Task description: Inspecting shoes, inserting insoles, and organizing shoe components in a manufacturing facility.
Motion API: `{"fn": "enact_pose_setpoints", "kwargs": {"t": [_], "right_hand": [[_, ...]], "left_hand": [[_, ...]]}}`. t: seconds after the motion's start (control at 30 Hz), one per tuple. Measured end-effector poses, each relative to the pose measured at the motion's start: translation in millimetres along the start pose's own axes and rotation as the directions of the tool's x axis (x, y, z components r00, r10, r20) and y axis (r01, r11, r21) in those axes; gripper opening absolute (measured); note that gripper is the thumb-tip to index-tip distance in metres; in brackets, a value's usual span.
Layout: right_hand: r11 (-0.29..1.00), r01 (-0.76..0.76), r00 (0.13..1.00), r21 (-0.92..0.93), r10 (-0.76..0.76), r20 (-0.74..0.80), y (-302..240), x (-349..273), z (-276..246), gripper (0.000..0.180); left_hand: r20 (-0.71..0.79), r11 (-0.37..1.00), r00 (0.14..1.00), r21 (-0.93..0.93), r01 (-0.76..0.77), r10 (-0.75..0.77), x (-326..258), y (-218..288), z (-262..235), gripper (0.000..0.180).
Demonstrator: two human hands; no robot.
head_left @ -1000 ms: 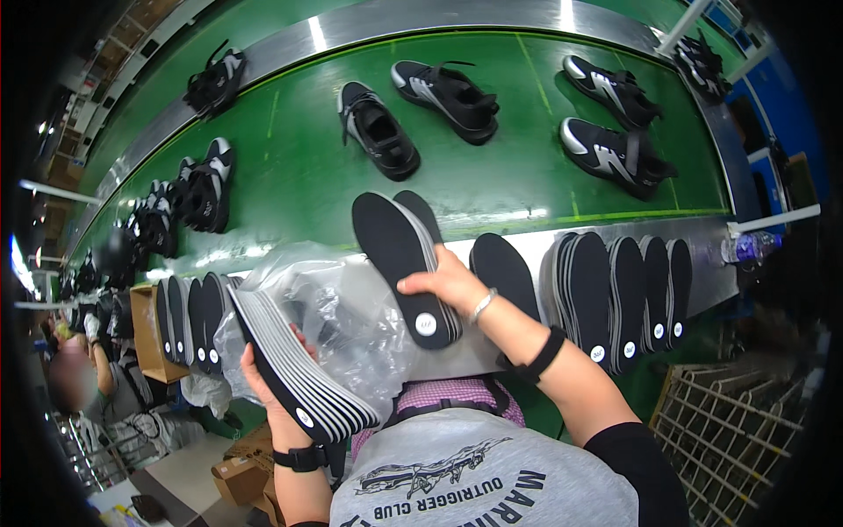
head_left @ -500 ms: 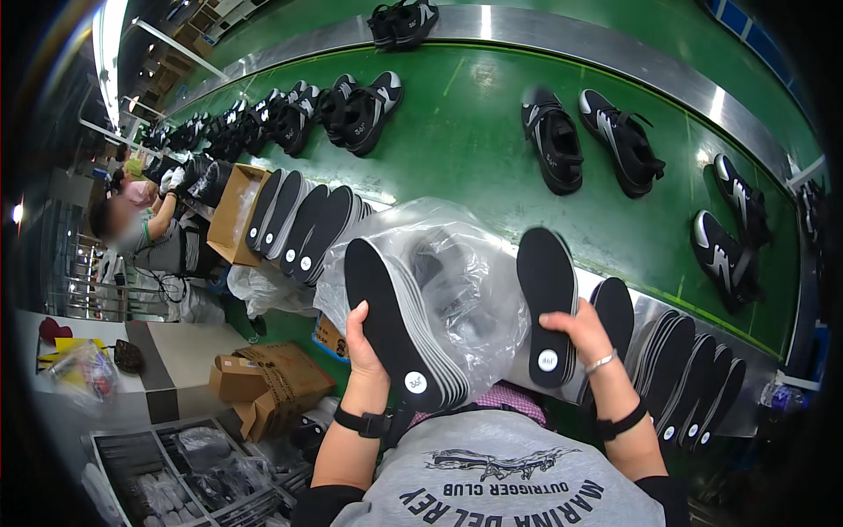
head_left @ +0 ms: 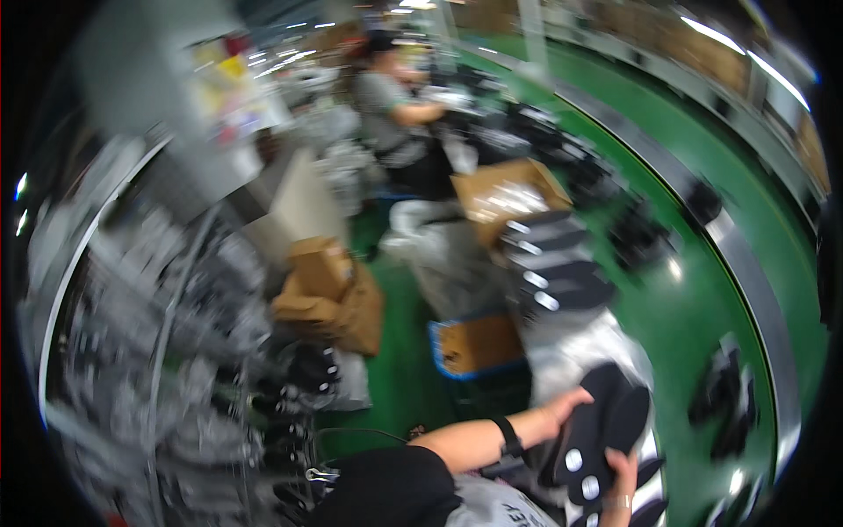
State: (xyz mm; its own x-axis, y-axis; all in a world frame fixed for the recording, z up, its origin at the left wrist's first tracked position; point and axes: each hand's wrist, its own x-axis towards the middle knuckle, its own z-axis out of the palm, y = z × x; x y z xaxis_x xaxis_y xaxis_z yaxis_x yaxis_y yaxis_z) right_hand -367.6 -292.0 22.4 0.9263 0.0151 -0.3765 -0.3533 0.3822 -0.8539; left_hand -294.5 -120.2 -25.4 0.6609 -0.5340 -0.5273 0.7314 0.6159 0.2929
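Low in the picture, right of the middle, my left hand (head_left: 564, 411) is closed on a stack of black insoles (head_left: 590, 422) with white round stickers at the heels. My right hand (head_left: 622, 474) is closed on another black insole stack (head_left: 629, 420) right beside it, the two overlapping. Behind them a crumpled clear plastic bag (head_left: 562, 351) lies on the worktop. More black insoles (head_left: 571, 285) rest beyond the bag, heels toward the left. Everything is blurred by motion.
An open cardboard box (head_left: 474, 209) stands past the insoles; a co-worker (head_left: 391, 105) is beyond it. Black shoes (head_left: 645, 235) sit on the green conveyor (head_left: 676, 307). Brown cartons (head_left: 338, 294) and a blue-rimmed tray (head_left: 479, 344) are left. A metal rack (head_left: 162, 351) holds plastic-wrapped items.
My view has swung left, bringing the rack and cartons forward. The two insole stacks, held apart before, are now together, each hand still gripping.
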Motion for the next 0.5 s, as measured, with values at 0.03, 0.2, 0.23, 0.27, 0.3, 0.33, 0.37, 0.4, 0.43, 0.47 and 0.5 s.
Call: {"fn": "enact_pose_setpoints", "kwargs": {"t": [0.03, 0.2, 0.23, 0.27, 0.3, 0.33, 0.37, 0.4, 0.43, 0.47, 0.5], "right_hand": [[0.998, -0.047, 0.991, -0.031, 0.051, 0.124, 20.1, 39.0, 38.5, 0.056], [0.985, -0.121, 0.870, -0.125, 0.166, 0.464, 55.6, 62.7, 195.6, 0.056], [0.983, -0.127, 0.851, -0.134, 0.178, 0.495, 63.4, 64.8, 222.4, 0.056], [0.981, -0.136, 0.833, -0.140, 0.189, 0.520, 72.4, 66.3, 248.8, 0.056], [0.979, -0.145, 0.805, -0.146, 0.203, 0.558, 82.0, 69.8, 279.8, 0.056], [0.975, -0.159, 0.773, -0.158, 0.223, 0.594, 91.2, 70.2, 310.3, 0.056], [0.970, -0.176, 0.740, -0.170, 0.244, 0.626, 101.4, 69.6, 340.0, 0.056], [0.965, -0.190, 0.734, -0.183, 0.263, 0.627, 109.6, 71.3, 358.5, 0.056], [0.955, -0.217, 0.713, -0.203, 0.297, 0.635, 117.1, 66.1, 375.0, 0.056], [0.944, -0.246, 0.693, -0.222, 0.331, 0.640, 124.1, 60.6, 390.0, 0.056], [0.936, -0.269, 0.678, -0.228, 0.352, 0.645, 130.6, 55.3, 406.5, 0.056]], "left_hand": [[0.055, 0.999, 0.998, -0.041, -0.024, 0.026, -17.0, 16.0, -16.2, 0.042], [0.275, 0.951, 0.912, -0.033, -0.308, 0.305, -176.1, 102.9, -11.2, 0.043], [0.296, 0.941, 0.895, -0.051, -0.334, 0.333, -204.3, 121.5, -14.9, 0.040], [0.313, 0.933, 0.879, -0.112, -0.341, 0.359, -226.2, 137.1, -27.2, 0.039], [0.322, 0.918, 0.860, -0.170, -0.359, 0.396, -251.7, 154.2, -40.0, 0.037], [0.324, 0.905, 0.848, -0.226, -0.361, 0.419, -293.6, 167.8, -42.6, 0.033], [0.317, 0.890, 0.834, -0.229, -0.395, 0.452, -329.5, 188.1, -55.4, 0.033], [0.247, 0.856, 0.821, -0.204, -0.475, 0.515, -352.6, 208.6, -67.6, 0.035], [0.157, 0.809, 0.796, -0.176, -0.560, 0.585, -378.9, 220.9, -76.2, 0.036], [0.102, 0.747, 0.743, -0.174, -0.642, 0.662, -401.0, 232.4, -88.9, 0.040], [0.056, 0.684, 0.685, -0.156, -0.713, 0.726, -423.8, 247.0, -101.1, 0.044]]}}
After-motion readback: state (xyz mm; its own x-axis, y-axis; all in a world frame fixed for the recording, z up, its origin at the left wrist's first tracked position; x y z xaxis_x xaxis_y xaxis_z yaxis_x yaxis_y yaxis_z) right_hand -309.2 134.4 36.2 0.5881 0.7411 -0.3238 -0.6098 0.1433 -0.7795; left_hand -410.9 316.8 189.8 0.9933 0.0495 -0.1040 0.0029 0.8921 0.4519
